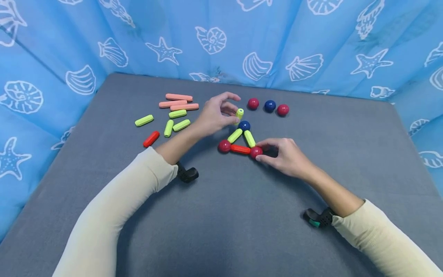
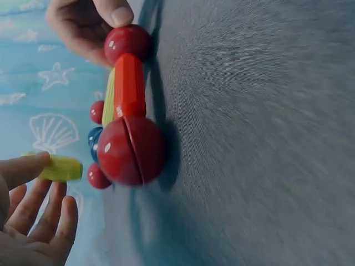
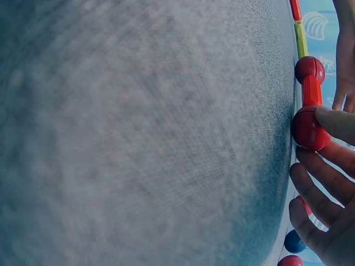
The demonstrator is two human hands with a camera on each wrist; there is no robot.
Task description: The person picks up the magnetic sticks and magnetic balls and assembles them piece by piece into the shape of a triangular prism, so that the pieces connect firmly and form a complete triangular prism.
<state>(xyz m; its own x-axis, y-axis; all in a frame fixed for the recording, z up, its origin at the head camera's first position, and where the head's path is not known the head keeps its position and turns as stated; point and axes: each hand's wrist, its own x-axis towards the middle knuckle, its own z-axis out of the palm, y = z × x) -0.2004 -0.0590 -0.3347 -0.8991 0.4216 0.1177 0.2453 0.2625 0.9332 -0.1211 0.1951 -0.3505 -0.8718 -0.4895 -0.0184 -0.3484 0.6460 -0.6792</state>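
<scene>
Triangle (image 1: pixel 240 149) is lying on the worktop (image 1: pixel 221 215), its blue ball (image 1: pixel 244 125) sitting at the far corner, red balls (image 1: pixel 224 146) at the near two, and rods (image 1: pixel 249 139) linking them. The left hand (image 1: pixel 216 114) is pinching a yellow rod (image 1: pixel 240 113) between thumb and fingers near the blue ball, while the right hand (image 1: pixel 287 156) is holding the right red ball (image 1: pixel 256 152), thumb and fingers parted around it. Loose rods (image 1: pixel 178 114) are lying leftward, and three loose balls (image 1: pixel 270 106) are resting beyond the triangle.
</scene>
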